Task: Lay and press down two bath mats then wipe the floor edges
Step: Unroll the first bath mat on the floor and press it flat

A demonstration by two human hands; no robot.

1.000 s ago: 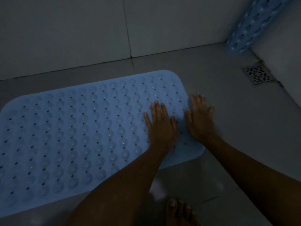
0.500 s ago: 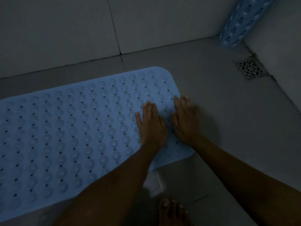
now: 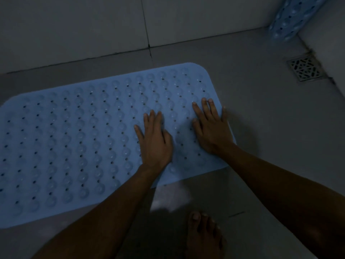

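A light blue bath mat [image 3: 78,139] with rows of bumps and small holes lies flat on the grey tiled floor. My left hand [image 3: 155,141] presses palm-down on the mat, fingers straight, a little in from its right end. My right hand [image 3: 211,128] lies flat beside it at the mat's right edge, fingers spread, the little finger reaching the rim. A second blue mat [image 3: 291,17], rolled up, leans in the far right corner against the wall.
A square metal floor drain [image 3: 306,69] sits at the right near the wall. The tiled wall [image 3: 112,25] runs along the far side of the mat. My bare foot [image 3: 204,236] stands on the floor just below the mat.
Both hands have slid over the mat's right end and now lie further apart. The right hand moved from the mat's edge fully onto it. The view shifted slightly.
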